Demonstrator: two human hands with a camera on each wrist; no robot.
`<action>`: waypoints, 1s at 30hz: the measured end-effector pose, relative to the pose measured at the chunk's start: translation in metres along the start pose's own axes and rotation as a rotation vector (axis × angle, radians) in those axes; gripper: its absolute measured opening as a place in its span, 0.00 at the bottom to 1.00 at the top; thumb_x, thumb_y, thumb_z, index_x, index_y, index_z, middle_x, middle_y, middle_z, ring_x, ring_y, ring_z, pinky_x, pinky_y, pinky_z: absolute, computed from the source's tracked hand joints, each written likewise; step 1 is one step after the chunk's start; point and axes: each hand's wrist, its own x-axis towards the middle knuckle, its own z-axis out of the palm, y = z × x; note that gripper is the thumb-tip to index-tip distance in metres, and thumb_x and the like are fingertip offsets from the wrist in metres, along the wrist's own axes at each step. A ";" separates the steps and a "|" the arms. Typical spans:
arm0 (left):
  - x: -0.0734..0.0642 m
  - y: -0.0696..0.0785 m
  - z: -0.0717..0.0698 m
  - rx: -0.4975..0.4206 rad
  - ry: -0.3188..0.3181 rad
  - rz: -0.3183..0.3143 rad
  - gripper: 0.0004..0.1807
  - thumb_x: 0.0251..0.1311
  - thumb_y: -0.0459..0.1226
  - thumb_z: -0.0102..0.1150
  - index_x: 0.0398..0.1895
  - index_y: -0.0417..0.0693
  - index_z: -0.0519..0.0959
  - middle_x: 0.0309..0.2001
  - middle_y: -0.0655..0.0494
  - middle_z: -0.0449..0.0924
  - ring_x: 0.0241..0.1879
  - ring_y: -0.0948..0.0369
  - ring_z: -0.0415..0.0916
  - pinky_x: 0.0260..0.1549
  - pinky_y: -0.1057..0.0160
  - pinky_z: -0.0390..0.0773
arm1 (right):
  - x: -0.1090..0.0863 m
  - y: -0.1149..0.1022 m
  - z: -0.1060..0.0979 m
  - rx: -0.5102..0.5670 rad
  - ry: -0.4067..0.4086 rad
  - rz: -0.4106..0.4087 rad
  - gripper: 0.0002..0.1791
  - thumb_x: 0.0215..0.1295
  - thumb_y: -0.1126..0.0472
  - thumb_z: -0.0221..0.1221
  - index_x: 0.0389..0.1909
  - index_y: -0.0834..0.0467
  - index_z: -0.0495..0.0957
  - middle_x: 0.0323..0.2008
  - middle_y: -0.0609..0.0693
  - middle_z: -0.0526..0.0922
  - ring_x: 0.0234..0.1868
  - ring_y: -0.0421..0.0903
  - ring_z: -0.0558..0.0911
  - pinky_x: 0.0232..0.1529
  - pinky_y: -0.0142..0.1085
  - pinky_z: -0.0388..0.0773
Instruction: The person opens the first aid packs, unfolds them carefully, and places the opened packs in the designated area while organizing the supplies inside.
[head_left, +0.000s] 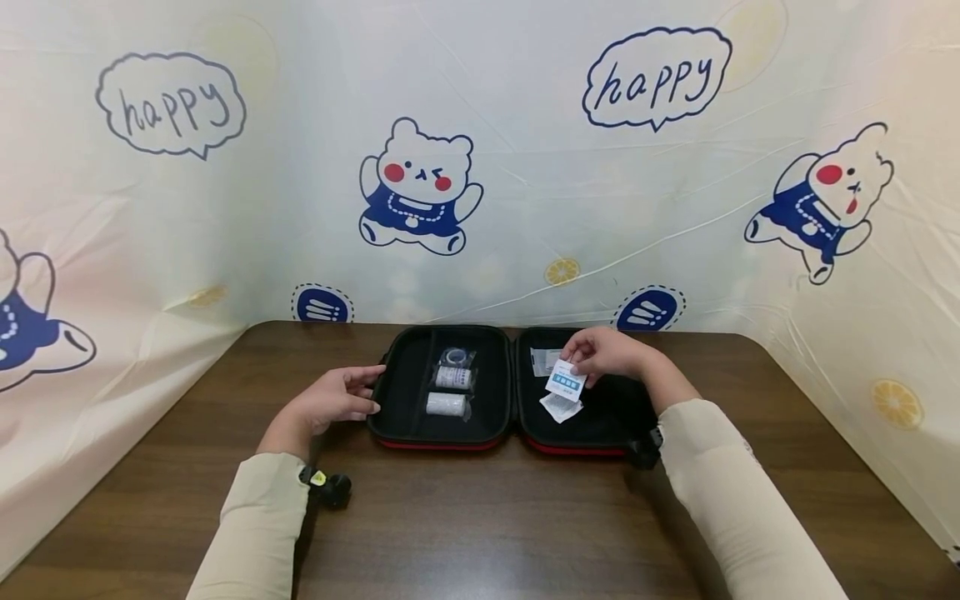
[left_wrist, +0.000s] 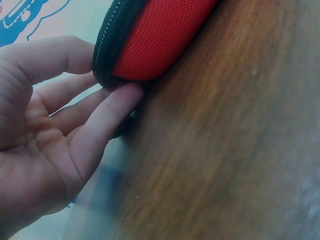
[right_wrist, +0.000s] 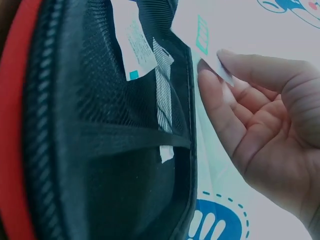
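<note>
A zip case (head_left: 405,400), black inside and red outside, lies open on the table. My left hand (head_left: 341,396) holds its left rim; in the left wrist view, thumb and index finger sit on either side of the case's edge (left_wrist: 165,40). Above the right half, my right hand (head_left: 607,354) pinches a flat white sachet (head_left: 566,381) with blue print between thumb and fingers. Below it another white sachet (head_left: 561,407) lies in that half. A further flat clear packet (head_left: 543,362) lies behind, partly hidden by the hand.
In the left half lie a wrapped white roll (head_left: 446,405), a second wrapped roll with printing (head_left: 453,377) and a small ring-shaped item (head_left: 453,357) in clear wrap. An elastic strap (right_wrist: 135,137) crosses the case's right half. The brown table (head_left: 465,517) meets a printed curtain (head_left: 525,208) behind.
</note>
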 end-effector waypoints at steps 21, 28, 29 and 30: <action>-0.002 0.000 0.002 -0.006 0.000 0.002 0.40 0.58 0.27 0.64 0.74 0.43 0.59 0.70 0.34 0.57 0.60 0.44 0.66 0.49 0.56 0.80 | -0.044 0.025 -0.012 0.112 0.257 0.005 0.16 0.63 0.70 0.61 0.51 0.70 0.77 0.39 0.60 0.82 0.35 0.49 0.80 0.35 0.44 0.84; -0.002 0.000 0.002 -0.003 0.002 0.003 0.40 0.58 0.27 0.64 0.74 0.43 0.59 0.70 0.34 0.58 0.59 0.45 0.66 0.49 0.56 0.80 | -0.047 0.034 -0.016 0.128 0.299 0.029 0.17 0.65 0.68 0.58 0.52 0.71 0.75 0.44 0.64 0.82 0.37 0.50 0.80 0.39 0.45 0.83; -0.002 0.000 0.002 -0.004 0.000 0.005 0.40 0.58 0.27 0.64 0.74 0.43 0.59 0.70 0.34 0.58 0.59 0.45 0.66 0.48 0.57 0.80 | -0.047 0.036 -0.017 0.143 0.304 0.039 0.17 0.65 0.68 0.58 0.53 0.71 0.75 0.45 0.64 0.81 0.37 0.50 0.80 0.39 0.45 0.83; -0.002 0.000 0.002 -0.004 -0.002 0.006 0.40 0.58 0.27 0.63 0.74 0.43 0.59 0.70 0.34 0.58 0.60 0.45 0.66 0.48 0.57 0.80 | -0.047 0.037 -0.018 0.155 0.306 0.046 0.17 0.65 0.68 0.57 0.53 0.71 0.75 0.46 0.65 0.81 0.38 0.50 0.80 0.40 0.45 0.83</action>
